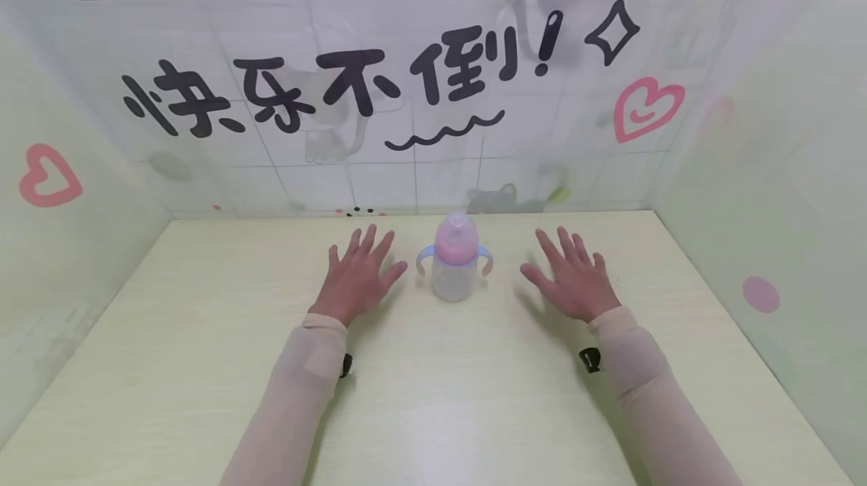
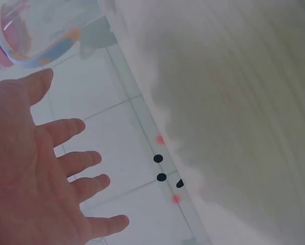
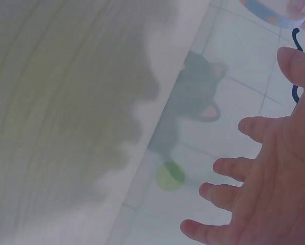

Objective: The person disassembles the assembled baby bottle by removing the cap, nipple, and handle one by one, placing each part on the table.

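Observation:
A baby bottle (image 1: 452, 275) stands upright on the pale wooden table, with a pink collar, a clear dome cap and a blue handle on each side. To its left my left hand (image 1: 355, 279) is held palm down with the fingers spread, apart from the bottle. My right hand (image 1: 572, 283) mirrors it on the other side, fingers also spread and holding nothing. In the left wrist view a bottle handle (image 2: 53, 51) shows just beyond the thumb. Part of the other handle (image 3: 270, 15) appears at the top of the right wrist view.
The table (image 1: 433, 396) meets a tiled back wall (image 1: 379, 181) printed with large dark characters and hearts. Side walls stand at the left (image 1: 41, 260) and right (image 1: 799, 230). Dark wrist devices (image 1: 591, 359) show beside the beige sleeves (image 1: 650, 388).

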A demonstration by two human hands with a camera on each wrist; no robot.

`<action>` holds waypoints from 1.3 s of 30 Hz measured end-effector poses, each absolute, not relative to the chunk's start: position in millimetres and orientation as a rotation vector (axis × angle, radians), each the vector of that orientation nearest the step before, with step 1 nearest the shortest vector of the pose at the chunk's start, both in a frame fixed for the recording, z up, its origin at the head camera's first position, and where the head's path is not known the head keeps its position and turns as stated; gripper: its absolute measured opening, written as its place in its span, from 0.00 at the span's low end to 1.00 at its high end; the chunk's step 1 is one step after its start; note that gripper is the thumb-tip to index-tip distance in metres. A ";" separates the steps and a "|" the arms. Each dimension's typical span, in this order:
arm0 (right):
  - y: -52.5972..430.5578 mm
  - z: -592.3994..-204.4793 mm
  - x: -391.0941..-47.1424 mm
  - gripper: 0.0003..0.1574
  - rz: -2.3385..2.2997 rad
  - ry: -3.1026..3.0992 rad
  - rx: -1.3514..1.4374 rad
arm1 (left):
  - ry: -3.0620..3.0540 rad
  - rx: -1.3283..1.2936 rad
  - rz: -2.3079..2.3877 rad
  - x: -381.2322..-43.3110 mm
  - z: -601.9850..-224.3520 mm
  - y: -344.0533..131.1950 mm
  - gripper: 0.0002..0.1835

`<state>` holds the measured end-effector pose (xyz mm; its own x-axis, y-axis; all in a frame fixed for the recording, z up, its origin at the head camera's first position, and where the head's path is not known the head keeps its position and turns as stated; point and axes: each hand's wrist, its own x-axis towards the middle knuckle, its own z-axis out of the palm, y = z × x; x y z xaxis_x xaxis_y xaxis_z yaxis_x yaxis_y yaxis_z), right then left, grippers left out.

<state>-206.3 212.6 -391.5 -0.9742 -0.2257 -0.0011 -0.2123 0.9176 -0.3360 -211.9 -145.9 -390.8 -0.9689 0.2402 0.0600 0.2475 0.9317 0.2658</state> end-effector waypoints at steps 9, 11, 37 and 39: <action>191.6 -386.0 -206.0 0.50 -0.693 3.022 -0.467 | -3.037 -0.515 -0.605 -208.1 -387.3 -131.1 0.41; 185.8 -384.4 -206.0 0.50 -0.728 3.025 -0.520 | -3.032 -0.523 -0.652 -208.0 -387.1 -127.8 0.42; 137.0 -378.9 -206.6 0.49 -1.200 3.006 -0.736 | -2.801 -0.556 -1.159 -219.1 -402.4 -92.2 0.43; 135.8 -379.1 -207.8 0.49 -1.244 2.991 -0.780 | -2.784 -0.557 -1.195 -219.8 -402.2 -88.9 0.43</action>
